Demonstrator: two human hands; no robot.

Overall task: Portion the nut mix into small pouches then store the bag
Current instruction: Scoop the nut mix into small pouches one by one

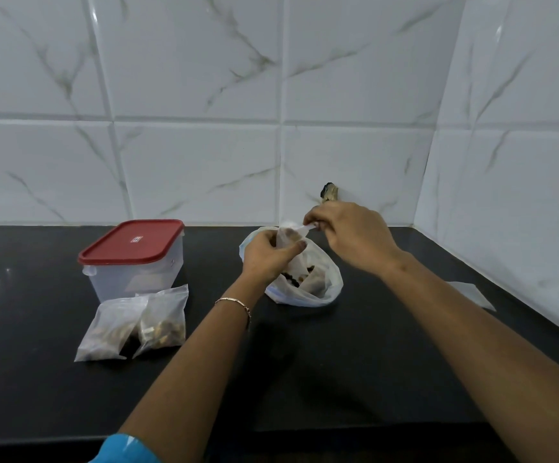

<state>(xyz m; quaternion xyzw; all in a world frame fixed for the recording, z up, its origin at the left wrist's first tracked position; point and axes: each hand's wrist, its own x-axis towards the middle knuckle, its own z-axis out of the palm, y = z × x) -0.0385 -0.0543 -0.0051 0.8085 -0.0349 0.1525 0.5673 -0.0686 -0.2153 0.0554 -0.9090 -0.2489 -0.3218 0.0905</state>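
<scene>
A clear plastic bag of nut mix (318,289) lies open on the black counter (304,362) near the back wall. Above it my left hand (268,255) grips a small clear pouch (288,238) by its side. My right hand (348,235) pinches the pouch's top edge. The pouch holds some nuts, partly hidden by my fingers. Two filled pouches (134,322) lie side by side on the counter at the left.
A clear plastic box with a red lid (134,259) stands behind the filled pouches. An empty flat pouch (468,294) lies at the right by the side wall. A dark mark (328,192) is on the tiled back wall.
</scene>
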